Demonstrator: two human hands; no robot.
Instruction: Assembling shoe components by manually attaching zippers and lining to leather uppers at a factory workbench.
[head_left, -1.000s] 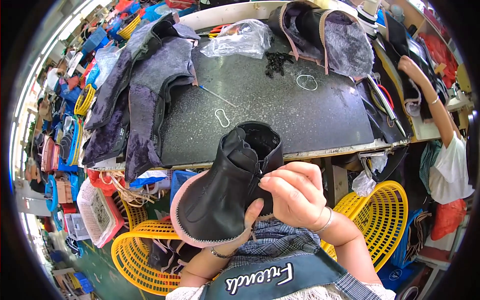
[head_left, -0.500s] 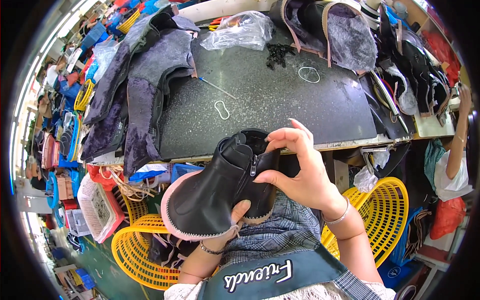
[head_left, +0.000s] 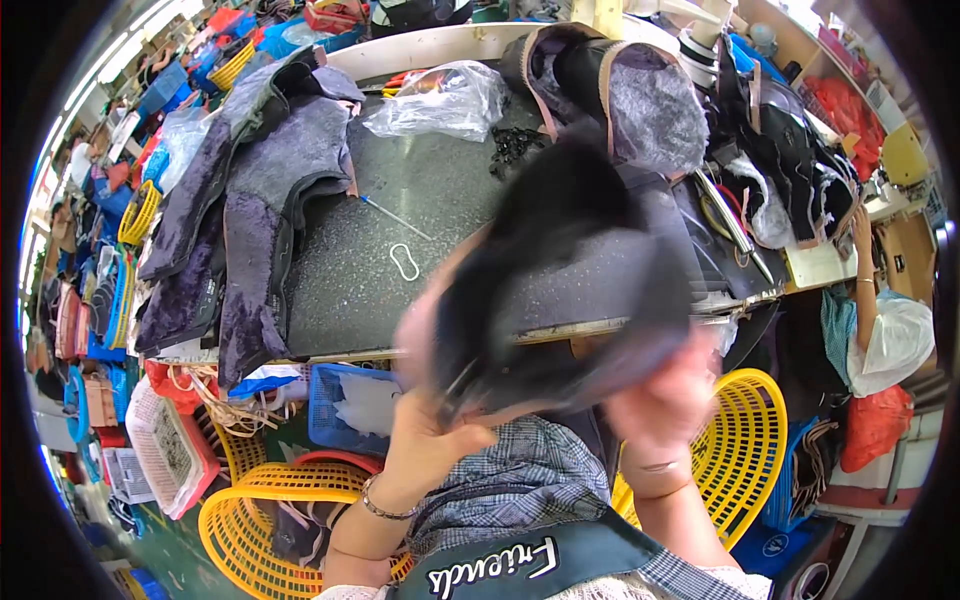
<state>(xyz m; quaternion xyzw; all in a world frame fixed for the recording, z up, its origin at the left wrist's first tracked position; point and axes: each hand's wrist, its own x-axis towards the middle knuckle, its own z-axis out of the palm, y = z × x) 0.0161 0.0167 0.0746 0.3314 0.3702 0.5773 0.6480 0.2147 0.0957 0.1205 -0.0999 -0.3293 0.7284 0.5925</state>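
A black ankle boot upper (head_left: 570, 290) is smeared by motion above the front edge of the dark worktable. It is turned and tilted, and a pinkish edge shows on its left side. My left hand (head_left: 430, 440) grips its lower left part, thumb in front and the other fingers mostly hidden. At the boot's lower right is my right hand (head_left: 665, 400), against or very near it. That hand is too blurred to show how its fingers sit. The boot's zipper cannot be made out.
Purple-grey fleece-lined boot pieces (head_left: 285, 180) drape over the table's left side; more lined uppers (head_left: 655, 110) stand at the back right. A pen-like stick (head_left: 395, 217), a white loop (head_left: 404, 262) and a clear plastic bag (head_left: 445, 100) lie on the tabletop (head_left: 350, 300). Yellow baskets (head_left: 755, 450) flank my lap.
The boot has swung up and rightward over the table, turned from its side-on pose. My right hand has left the zipper area and moved down and right. The view has shifted slightly.
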